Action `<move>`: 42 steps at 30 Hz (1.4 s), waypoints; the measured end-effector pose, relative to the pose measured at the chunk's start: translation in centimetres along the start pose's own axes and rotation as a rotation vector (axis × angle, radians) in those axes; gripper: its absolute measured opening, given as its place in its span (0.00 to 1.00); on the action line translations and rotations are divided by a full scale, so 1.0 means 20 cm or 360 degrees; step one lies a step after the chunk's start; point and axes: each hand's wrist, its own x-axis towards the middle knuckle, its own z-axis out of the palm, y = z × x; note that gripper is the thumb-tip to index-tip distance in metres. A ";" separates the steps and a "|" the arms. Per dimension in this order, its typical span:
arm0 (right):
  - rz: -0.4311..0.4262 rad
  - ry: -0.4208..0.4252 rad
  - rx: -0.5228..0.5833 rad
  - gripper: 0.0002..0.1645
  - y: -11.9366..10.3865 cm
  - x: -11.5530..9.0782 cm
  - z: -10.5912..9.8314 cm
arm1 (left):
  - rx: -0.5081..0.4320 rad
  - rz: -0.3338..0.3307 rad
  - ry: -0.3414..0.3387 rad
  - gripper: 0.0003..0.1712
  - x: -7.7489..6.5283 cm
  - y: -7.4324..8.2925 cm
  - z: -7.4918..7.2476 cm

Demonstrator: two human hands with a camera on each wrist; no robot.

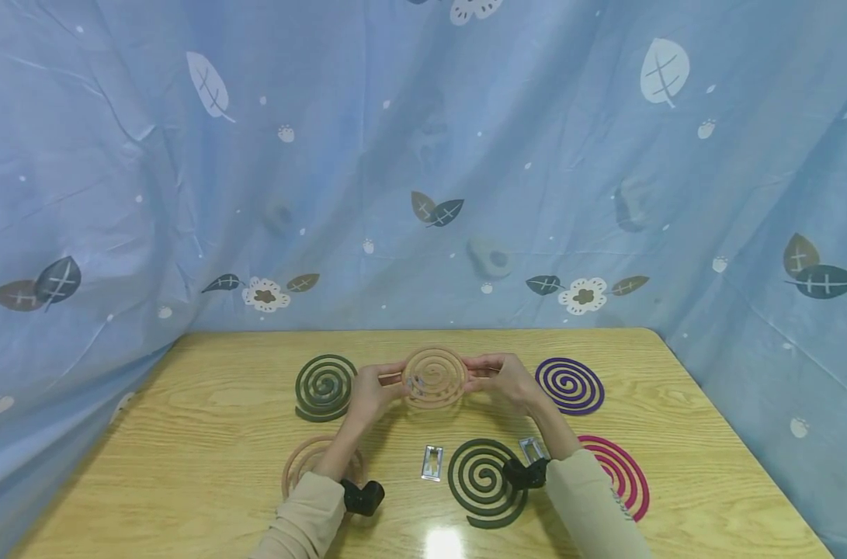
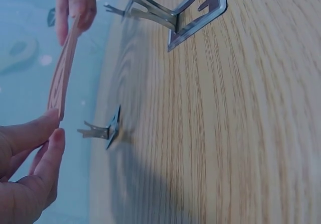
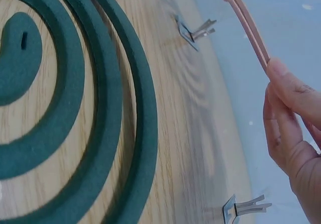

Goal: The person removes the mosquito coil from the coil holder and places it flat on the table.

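A tan mosquito coil (image 1: 435, 374) is held up above the far middle of the table, pinched at its left edge by my left hand (image 1: 373, 392) and at its right edge by my right hand (image 1: 505, 379). Both wrist views show it edge-on; in the right wrist view the coil (image 3: 251, 30) appears as two thin layers with a line between them. Thumb and fingers of the left hand (image 2: 30, 158) meet at its near end. Through the coil's gaps, a small metal coil stand shows on the table behind it.
Dark green coils (image 1: 325, 388) (image 1: 488, 483), a purple coil (image 1: 570, 386), a pink coil (image 1: 633, 481) and another tan coil (image 1: 290, 466) lie around on the wooden table (image 1: 213, 419). Metal stands (image 1: 432, 463) (image 1: 532, 450) with upright prongs sit near the middle. A blue curtain (image 1: 367, 155) hangs behind.
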 end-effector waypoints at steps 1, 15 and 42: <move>0.0015 0.0006 -0.0029 0.26 0.00 0.00 0.00 | -0.0004 0.0004 0.0000 0.22 0.00 0.00 0.00; 0.0048 -0.0070 -0.0073 0.29 0.03 -0.03 -0.06 | -0.0008 0.0004 -0.0051 0.25 0.00 0.00 0.05; 0.0124 0.0001 -0.0161 0.24 0.08 -0.08 -0.14 | -0.0036 0.0035 -0.0128 0.23 0.02 -0.06 0.15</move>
